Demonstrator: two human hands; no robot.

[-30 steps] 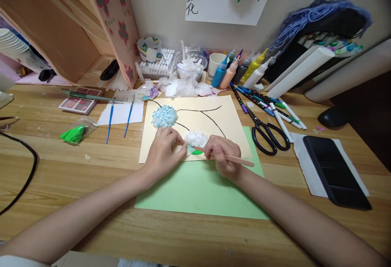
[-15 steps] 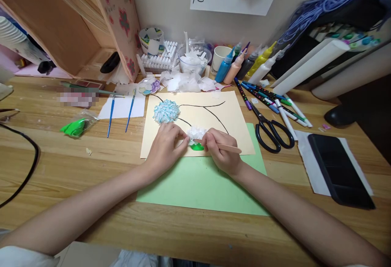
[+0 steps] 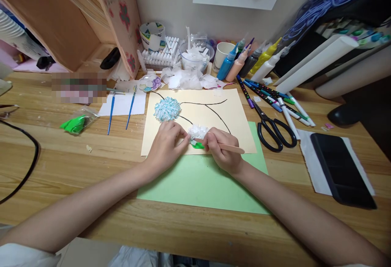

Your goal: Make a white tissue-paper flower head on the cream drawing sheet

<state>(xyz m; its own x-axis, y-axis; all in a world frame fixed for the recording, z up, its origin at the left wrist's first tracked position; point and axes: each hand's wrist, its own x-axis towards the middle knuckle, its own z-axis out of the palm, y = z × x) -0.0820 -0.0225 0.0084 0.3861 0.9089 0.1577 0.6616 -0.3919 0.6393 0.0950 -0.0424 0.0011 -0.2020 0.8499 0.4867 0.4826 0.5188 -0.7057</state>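
My right hand grips a flat wooden craft stick, its tip at the lower edge of a white paper-petal flower. My left hand rests on the cream sheet, thumb and forefinger pinched together at the flower's left edge. What the pinch holds is hidden. Below the white petals a bright green patch shows between the hands. A fluffy blue-and-white flower sits at the sheet's upper left, with thin dark stem lines running from it. Beneath the cream sheet lies a green sheet.
Black-handled scissors, several pens and a black phone lie to the right. Paint bottles and a tub of paper scraps stand behind. On the left are two paintbrushes and a bag of green clay.
The view has shifted slightly. Both hands keep nearly the same place at the white flower, and a small white piece now covers a little more of the green patch.
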